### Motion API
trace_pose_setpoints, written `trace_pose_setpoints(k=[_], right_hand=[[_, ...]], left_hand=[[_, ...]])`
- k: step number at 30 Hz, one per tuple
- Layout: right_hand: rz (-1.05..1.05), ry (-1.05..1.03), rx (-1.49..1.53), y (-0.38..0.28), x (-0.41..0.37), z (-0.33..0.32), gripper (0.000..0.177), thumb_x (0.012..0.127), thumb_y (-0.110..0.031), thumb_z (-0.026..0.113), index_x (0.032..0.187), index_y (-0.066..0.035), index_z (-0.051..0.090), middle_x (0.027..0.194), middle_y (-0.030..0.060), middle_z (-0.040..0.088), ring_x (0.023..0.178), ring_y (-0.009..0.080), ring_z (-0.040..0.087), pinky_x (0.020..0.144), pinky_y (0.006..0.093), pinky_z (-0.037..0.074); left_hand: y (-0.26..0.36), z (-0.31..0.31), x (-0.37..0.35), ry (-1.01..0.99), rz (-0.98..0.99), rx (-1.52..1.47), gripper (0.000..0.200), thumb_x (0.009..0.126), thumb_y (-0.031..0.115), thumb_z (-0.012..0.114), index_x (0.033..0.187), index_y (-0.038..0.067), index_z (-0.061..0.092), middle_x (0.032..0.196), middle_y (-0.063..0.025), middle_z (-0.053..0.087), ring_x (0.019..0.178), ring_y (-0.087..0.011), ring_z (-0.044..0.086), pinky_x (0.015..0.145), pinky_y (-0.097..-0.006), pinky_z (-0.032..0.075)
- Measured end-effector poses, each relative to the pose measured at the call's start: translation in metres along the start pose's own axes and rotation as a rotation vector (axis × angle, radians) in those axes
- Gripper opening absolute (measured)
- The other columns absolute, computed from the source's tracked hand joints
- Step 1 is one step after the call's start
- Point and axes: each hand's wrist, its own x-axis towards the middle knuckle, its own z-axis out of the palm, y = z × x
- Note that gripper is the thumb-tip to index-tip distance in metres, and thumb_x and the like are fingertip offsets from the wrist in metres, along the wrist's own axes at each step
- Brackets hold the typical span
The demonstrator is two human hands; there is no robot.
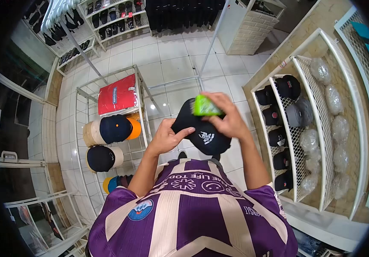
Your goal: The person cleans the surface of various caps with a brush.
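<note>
A black cap point(213, 141) with white embroidery is held up in front of my chest. My left hand point(167, 136) grips its left edge, the thumb lying on top of the fabric. In my right hand point(227, 115) is a bright green brush point(206, 106), its bristle side against the upper part of the cap. The fingers of that hand wrap over the brush's back and are slightly blurred. Part of the cap is hidden beneath the brush and my right hand.
On my left, a white wire rack point(139, 85) holds a red packaged item point(118, 95) and stacked caps point(115, 128). To the right, a white shelf point(298, 141) carries more caps and plastic-wrapped bundles point(333, 99). A brick-patterned counter point(251, 32) stands ahead on the tiled floor point(171, 68).
</note>
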Motion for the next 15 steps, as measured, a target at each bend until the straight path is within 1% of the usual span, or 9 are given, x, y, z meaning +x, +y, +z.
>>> trace_pose_setpoints(k=[3,5,7,8,9,11,12,13,15], right_hand=[[0.190,0.126,-0.270,0.043,-0.009,-0.033,0.063,0.081,-0.011,0.080,0.141,-0.011,0.061,0.120,0.0169,0.067,0.117,0.0306,0.061,0.106,0.0399,0.045],[0.218,0.324,-0.024,0.050,-0.019,-0.044,0.061,0.086,-0.011,0.078,0.144,-0.005,0.057,0.126,0.0148,0.067,0.122,0.0249,0.060,0.107,0.0387,0.044],[0.274,0.382,0.542,0.047,-0.033,-0.048,0.064,0.090,-0.013,0.076,0.147,0.001,0.051,0.137,0.0140,0.062,0.128,0.0220,0.056,0.111,0.0372,0.041],[0.247,0.367,0.692,0.069,-0.045,-0.043,0.075,0.090,-0.023,0.076,0.151,0.003,0.043,0.141,0.0163,0.060,0.126,0.0232,0.060,0.111,0.0358,0.043],[0.262,0.275,0.833,0.064,-0.047,-0.041,0.081,0.088,-0.031,0.079,0.151,0.004,0.042,0.143,0.0165,0.057,0.128,0.0248,0.059,0.114,0.0368,0.042],[0.239,0.229,0.955,0.072,-0.054,-0.030,0.086,0.085,-0.036,0.081,0.151,0.005,0.042,0.146,0.0172,0.055,0.131,0.0260,0.057,0.116,0.0376,0.039],[0.252,0.184,0.947,0.067,-0.052,-0.029,0.088,0.083,-0.035,0.083,0.150,0.005,0.043,0.148,0.0171,0.053,0.133,0.0257,0.056,0.115,0.0369,0.040],[0.252,0.187,0.947,0.062,-0.049,-0.028,0.088,0.083,-0.035,0.083,0.150,0.005,0.043,0.148,0.0171,0.053,0.133,0.0257,0.056,0.115,0.0369,0.040],[0.263,0.283,0.901,0.054,-0.040,-0.031,0.081,0.083,-0.027,0.081,0.148,0.006,0.047,0.143,0.0149,0.057,0.130,0.0226,0.056,0.114,0.0339,0.038]], left_hand=[[0.008,0.003,-0.007,0.060,-0.007,-0.048,0.016,0.092,0.010,0.074,0.097,-0.005,0.073,0.080,-0.0017,0.072,0.072,-0.0070,0.059,0.066,-0.0267,0.050],[0.007,0.006,-0.008,0.218,0.012,-0.154,0.016,0.093,0.010,0.074,0.098,-0.005,0.073,0.085,-0.0044,0.075,0.075,-0.0086,0.063,0.071,-0.0276,0.052],[0.000,0.006,-0.007,0.269,0.017,-0.161,0.016,0.093,0.011,0.074,0.098,-0.005,0.074,0.085,-0.0048,0.076,0.076,-0.0090,0.063,0.072,-0.0275,0.052],[-0.002,0.006,-0.004,0.307,0.036,-0.162,0.016,0.094,0.011,0.074,0.099,-0.005,0.074,0.086,-0.0052,0.076,0.076,-0.0093,0.064,0.072,-0.0274,0.052],[-0.002,0.008,-0.002,0.304,0.040,-0.158,0.016,0.094,0.011,0.074,0.099,-0.005,0.074,0.086,-0.0052,0.076,0.076,-0.0093,0.064,0.072,-0.0274,0.052],[0.000,0.013,0.002,0.388,0.073,-0.135,0.016,0.094,0.011,0.074,0.098,-0.004,0.074,0.085,-0.0055,0.076,0.076,-0.0093,0.064,0.072,-0.0274,0.053],[-0.007,0.011,0.003,0.326,0.032,-0.099,0.019,0.093,0.010,0.075,0.104,-0.005,0.073,0.093,-0.0059,0.076,0.082,-0.0093,0.065,0.076,-0.0264,0.053],[-0.010,0.010,0.001,0.324,0.031,-0.098,0.019,0.093,0.010,0.075,0.104,-0.005,0.073,0.093,-0.0059,0.076,0.082,-0.0093,0.065,0.076,-0.0264,0.053],[-0.015,0.006,0.000,0.075,0.030,-0.314,0.028,0.099,0.016,0.068,0.119,-0.004,0.069,0.112,-0.0081,0.074,0.098,-0.0102,0.063,0.088,-0.0268,0.050]])
